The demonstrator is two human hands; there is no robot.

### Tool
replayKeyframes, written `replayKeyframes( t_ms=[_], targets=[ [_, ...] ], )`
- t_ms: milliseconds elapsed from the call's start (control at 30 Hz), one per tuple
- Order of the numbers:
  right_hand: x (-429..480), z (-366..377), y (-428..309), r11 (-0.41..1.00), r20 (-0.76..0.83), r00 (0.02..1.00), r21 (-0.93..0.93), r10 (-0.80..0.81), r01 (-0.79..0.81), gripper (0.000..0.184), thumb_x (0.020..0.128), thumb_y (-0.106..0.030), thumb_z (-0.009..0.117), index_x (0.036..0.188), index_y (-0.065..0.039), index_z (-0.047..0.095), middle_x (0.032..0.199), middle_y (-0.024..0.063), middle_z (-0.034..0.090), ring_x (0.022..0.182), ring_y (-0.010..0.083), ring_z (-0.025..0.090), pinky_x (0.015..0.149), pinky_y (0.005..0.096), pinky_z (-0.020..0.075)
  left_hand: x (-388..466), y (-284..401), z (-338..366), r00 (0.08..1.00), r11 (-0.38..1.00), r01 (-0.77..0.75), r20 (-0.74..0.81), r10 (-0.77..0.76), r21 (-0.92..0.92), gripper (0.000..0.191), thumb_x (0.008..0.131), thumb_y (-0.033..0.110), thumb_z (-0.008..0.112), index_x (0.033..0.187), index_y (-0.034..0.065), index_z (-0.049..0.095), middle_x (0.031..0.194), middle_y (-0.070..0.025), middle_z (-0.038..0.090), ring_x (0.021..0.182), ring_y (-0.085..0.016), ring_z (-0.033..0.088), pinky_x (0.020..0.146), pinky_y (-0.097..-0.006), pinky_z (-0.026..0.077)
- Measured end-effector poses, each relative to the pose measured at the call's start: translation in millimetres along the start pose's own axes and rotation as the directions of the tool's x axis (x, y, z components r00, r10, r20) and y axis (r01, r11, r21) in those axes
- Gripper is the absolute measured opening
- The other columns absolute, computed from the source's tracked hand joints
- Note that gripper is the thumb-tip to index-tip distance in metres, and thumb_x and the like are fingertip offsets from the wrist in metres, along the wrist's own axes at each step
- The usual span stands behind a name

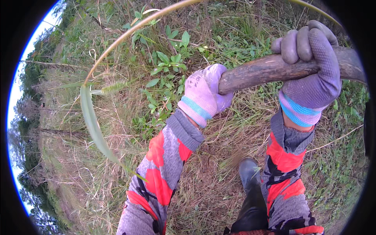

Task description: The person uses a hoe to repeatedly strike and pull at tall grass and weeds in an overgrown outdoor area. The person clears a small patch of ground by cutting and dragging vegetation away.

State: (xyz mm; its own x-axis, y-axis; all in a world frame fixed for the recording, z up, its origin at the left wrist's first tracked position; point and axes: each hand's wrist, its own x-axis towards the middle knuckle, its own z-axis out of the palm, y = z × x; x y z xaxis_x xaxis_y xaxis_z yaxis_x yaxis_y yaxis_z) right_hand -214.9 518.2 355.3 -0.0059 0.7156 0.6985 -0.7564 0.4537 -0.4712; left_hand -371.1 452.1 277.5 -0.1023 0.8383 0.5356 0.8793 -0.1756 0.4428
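Note:
A thick, dark wooden pole [267,70] runs from the middle of the view to the right rim, where its far end is hidden. Around its near end my left hand [205,89], in a purple and pink knit work glove, is closed. My right hand [311,61], gloved alike with a rubber-coated palm, grips the same pole farther right, its fingers wrapped over the top. The two hands are apart, with bare wood showing between them.
A long grass stem with a broad blade [95,126] arches close to the camera. Leafy green plants [167,61] and dry grass [205,188] cover the ground. My rubber boot [249,173] stands below the hands. Trees [29,141] line the left edge.

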Motion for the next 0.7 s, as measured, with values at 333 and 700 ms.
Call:
replayKeyframes(
  t_ms=[333, 700],
  targets=[
    [-393, -73, 129, -0.176, -0.067, -0.163, -0.409, 0.984, -0.896, 0.01, 0.082, -0.008, 0.056, 0.078, 0.001, 0.058, 0.058, 0.0095, 0.056, 0.044, 0.0222, 0.057, 0.041, 0.0364, 0.0463, -437, 103, 130, -0.162, -0.204, 0.978, 0.477, -0.864, -0.038, 0.052, 0.065, 0.025, 0.074, 0.102, -0.0051, 0.053, 0.075, -0.0142, 0.063, 0.068, -0.027, 0.061, 0.064, -0.0371, 0.049],
    [-209, -61, 68, 0.404, -0.101, 0.409, -0.062, 0.907, -0.913, 0.006, 0.079, -0.004, 0.058, 0.081, 0.0, 0.054, 0.06, 0.0047, 0.053, 0.044, 0.0146, 0.053, 0.042, 0.0278, 0.0444, -304, 50, 116, 0.44, 0.421, 0.897, 0.376, -0.816, -0.137, 0.039, 0.072, 0.023, 0.069, 0.103, 0.0046, 0.054, 0.081, -0.0161, 0.065, 0.072, -0.031, 0.065, 0.069, -0.038, 0.051]
  ],
)
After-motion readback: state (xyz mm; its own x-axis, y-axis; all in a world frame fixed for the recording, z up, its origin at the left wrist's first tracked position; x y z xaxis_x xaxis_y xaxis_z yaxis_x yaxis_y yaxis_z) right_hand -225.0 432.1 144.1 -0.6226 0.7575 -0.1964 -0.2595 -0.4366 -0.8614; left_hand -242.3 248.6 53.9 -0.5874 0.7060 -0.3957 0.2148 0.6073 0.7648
